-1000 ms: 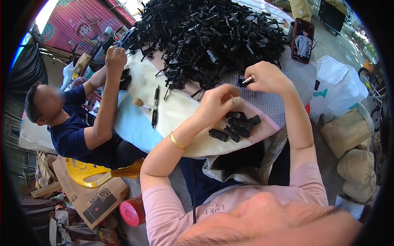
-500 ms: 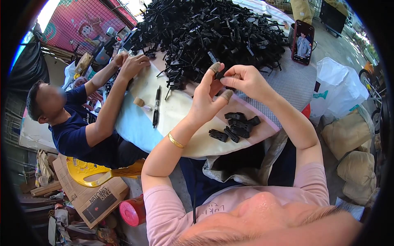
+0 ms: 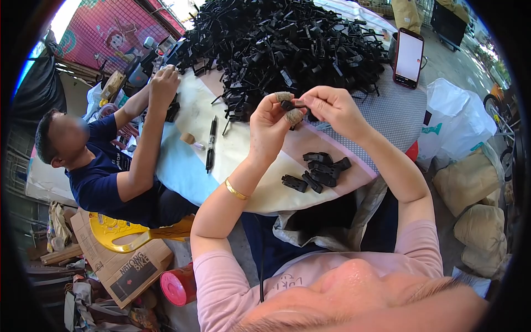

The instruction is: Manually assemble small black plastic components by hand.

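Observation:
My left hand (image 3: pixel 268 127), tan wraps on its thumb and a fingertip, pinches a small black plastic part (image 3: pixel 287 105) above the table's near side. Close on its right, my right hand (image 3: pixel 336 113) has thumb and fingers closed at the thin end of the same part; the fingers partly hide it. Just beyond both hands rises a large heap of black plastic parts (image 3: pixel 287 50). Several finished-looking black pieces (image 3: pixel 323 169) lie in a small group on the tablecloth, nearer to me and below my right forearm.
On the round table (image 3: pixel 243 191) lie a black pen (image 3: pixel 211 144) and a tan tape roll (image 3: pixel 187 138). A phone (image 3: pixel 408 58) stands upright at the right edge. At the left, a co-worker (image 3: pixel 110 160) handles parts. White plastic bags (image 3: pixel 459 119) stand right of the table.
My left hand has turned and closed its fingers around the part; my right hand has shifted slightly right. The co-worker's hands moved back toward their body. The phone screen turned mostly white.

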